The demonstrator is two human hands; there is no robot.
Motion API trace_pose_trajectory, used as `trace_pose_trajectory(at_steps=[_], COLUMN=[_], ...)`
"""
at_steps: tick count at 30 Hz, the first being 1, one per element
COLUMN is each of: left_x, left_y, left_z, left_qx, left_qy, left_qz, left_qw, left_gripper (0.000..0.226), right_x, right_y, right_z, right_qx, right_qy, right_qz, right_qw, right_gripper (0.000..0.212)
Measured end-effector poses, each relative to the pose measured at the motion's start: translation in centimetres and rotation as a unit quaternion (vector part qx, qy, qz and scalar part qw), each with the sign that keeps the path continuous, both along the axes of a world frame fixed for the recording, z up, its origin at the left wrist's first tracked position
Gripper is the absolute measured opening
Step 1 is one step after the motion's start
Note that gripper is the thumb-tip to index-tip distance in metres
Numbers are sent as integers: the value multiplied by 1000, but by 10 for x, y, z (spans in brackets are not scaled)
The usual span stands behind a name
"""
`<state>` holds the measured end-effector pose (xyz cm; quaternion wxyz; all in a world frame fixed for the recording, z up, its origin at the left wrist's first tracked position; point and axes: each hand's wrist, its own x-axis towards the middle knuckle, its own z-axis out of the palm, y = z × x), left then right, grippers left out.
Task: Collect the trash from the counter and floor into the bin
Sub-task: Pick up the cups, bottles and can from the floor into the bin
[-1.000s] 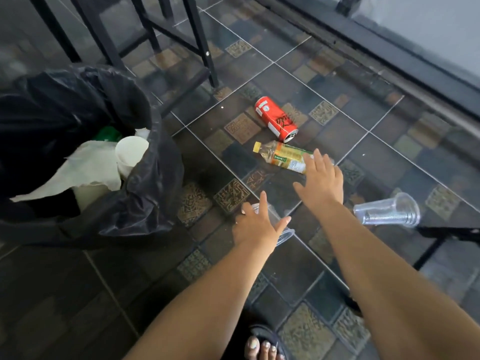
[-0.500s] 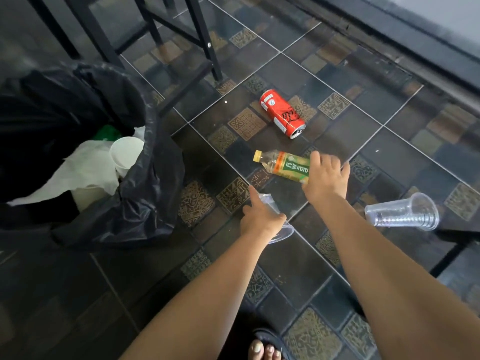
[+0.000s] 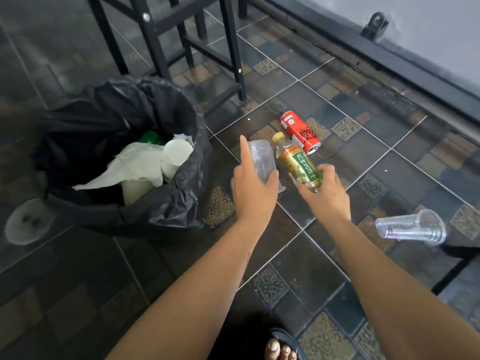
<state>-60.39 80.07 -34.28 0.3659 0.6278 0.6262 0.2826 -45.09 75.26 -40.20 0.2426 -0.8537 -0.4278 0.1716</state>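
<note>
My left hand (image 3: 253, 189) grips a clear plastic cup (image 3: 261, 158), index finger stretched up along its side. My right hand (image 3: 324, 192) holds a green-labelled tea bottle (image 3: 297, 162) with a yellow cap, its cap end pointing away from me. Both are lifted off the floor, just right of the bin (image 3: 161, 211), which is lined with a black bag and holds white paper and paper cups. A red soda can (image 3: 298, 135) lies on the tiles behind the bottle. A stack of clear cups (image 3: 410, 228) lies on its side at the right.
Black metal stool legs (image 3: 235, 61) stand behind the bin. A black sill (image 3: 389, 66) and wall run along the upper right. A whitish lid or cup (image 3: 27, 222) lies left of the bin. My sandalled foot (image 3: 281, 346) shows at the bottom. A dark bar (image 3: 452, 268) crosses the floor at the right.
Both hands closed on their items and lifted them off the floor, moving left toward the bin. The view shifted, showing more of the bin.
</note>
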Motion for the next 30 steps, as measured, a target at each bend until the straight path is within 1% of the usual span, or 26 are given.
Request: trace_pose_trajectory(at_steps=[5,7,9,11,13,16,18,22,26,30], left_x=[-19,-32,-53,-81,-114,-162,-186,-212,-225,-228], left_y=[17,28,42,57,70,84,89,95,99,100], left_z=[49,69,86,95,96,89,83,74,66,63], left_qx=[108,159,210,246,248,195,147,86,25,-4], left_qy=[-97,-151,-169,-133,-61,82,142,189,225,251], left_qz=[36,70,114,162,198,201,186,190,174,139], left_qw=[989,973,956,946,946,957,961,959,958,958], left_gripper=[100,98,91,86,84,81,80,78,79,73], right_x=[-34,-51,-70,-91,-113,-144,-162,-192,-213,-217], right_y=[34,48,61,73,84,99,109,126,140,149], right_z=[65,89,110,127,140,149,152,156,154,142], right_qx=[147,194,216,222,222,191,154,120,63,67], right_qy=[19,18,16,17,15,12,-7,-90,-185,-184], right_qz=[-21,1,32,63,93,133,157,211,273,299], right_qw=[989,981,976,973,971,972,976,966,942,934], right_gripper=[56,57,58,59,59,58,60,61,56,45])
